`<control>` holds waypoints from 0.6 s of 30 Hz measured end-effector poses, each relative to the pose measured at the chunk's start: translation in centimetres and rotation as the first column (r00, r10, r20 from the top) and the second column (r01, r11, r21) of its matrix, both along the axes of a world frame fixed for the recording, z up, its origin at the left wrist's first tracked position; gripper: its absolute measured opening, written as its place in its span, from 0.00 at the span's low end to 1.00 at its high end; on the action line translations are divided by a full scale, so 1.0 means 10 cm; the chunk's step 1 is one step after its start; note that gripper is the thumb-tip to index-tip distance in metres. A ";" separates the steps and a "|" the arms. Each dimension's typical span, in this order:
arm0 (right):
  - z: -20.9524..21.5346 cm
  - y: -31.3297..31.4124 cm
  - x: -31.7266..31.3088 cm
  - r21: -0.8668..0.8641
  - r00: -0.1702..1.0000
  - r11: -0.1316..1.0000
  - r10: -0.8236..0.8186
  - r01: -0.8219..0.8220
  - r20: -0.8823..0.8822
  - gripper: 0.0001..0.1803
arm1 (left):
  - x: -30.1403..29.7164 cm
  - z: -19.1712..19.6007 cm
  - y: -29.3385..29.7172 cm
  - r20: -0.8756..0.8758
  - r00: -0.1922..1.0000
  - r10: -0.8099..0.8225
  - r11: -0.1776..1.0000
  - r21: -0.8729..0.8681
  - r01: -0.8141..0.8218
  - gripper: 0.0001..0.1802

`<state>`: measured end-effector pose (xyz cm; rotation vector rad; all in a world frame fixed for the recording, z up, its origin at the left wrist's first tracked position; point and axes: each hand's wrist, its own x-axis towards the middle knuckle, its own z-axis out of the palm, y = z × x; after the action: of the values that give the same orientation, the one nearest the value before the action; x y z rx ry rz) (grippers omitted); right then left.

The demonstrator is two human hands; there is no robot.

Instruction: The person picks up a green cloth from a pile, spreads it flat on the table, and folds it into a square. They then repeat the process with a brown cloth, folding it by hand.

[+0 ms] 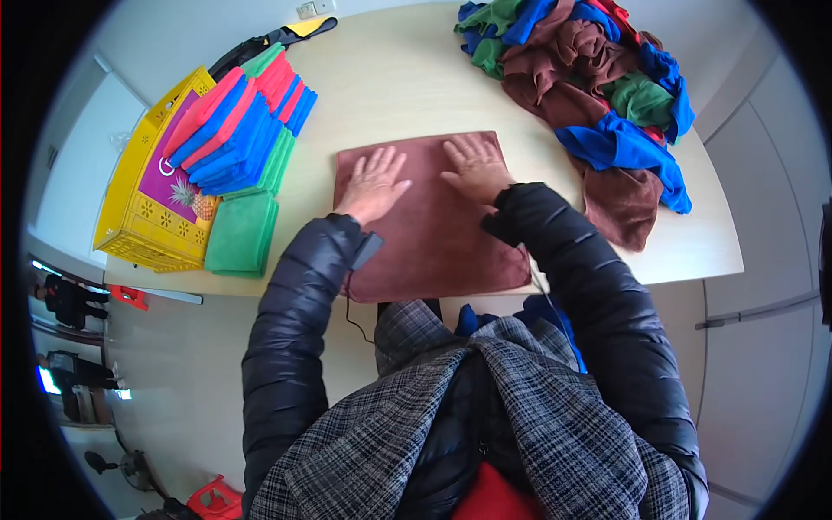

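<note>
A brown cloth towel (pixel 425 225) lies spread out flat on the table in front of me, its near edge at the table's front edge. My left hand (pixel 374 185) rests flat on its upper left part, fingers stretched out and thumb apart. Flat on the upper right part lies my right hand (pixel 478 170), fingers spread toward the far edge. Neither hand grips anything. To the left stand stacks of folded towels in red, blue (pixel 234 143) and green (pixel 243 232). A loose heap of crumpled towels (pixel 598 78) in brown, blue, green and red covers the far right.
A yellow plastic crate (pixel 160 217) with a purple panel stands at the table's left end. Behind the folded stacks lies a black and yellow strap-like item (pixel 277 39). White cabinets (pixel 771 199) rise on the right. Thin cables hang from both wrists.
</note>
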<state>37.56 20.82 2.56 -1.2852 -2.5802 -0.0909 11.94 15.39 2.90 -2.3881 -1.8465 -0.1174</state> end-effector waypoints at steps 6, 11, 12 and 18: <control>-0.18 0.22 -0.31 -0.069 1.000 0.998 0.016 -0.017 -0.020 0.39 | 0.12 -0.13 0.36 0.062 0.998 0.027 0.999 -0.027 -0.026 0.35; -0.20 0.50 -0.11 -0.074 0.992 0.991 -0.112 0.108 -0.058 0.39 | -0.37 -0.26 0.46 0.087 0.965 0.246 0.967 0.047 -0.251 0.35; -0.24 0.55 -0.05 -0.060 0.985 0.987 -0.153 0.149 -0.075 0.39 | -0.42 -0.28 0.47 0.088 0.965 0.247 0.967 0.047 -0.252 0.35; -0.25 0.53 0.23 -0.089 0.958 0.960 -0.273 0.266 -0.088 0.39 | -0.65 -0.29 0.37 0.213 0.849 0.484 0.871 -0.030 -0.490 0.38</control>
<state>39.91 26.09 0.10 -1.6211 -2.3319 0.0214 5.49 19.05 -0.03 -1.8677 -2.4700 -0.3571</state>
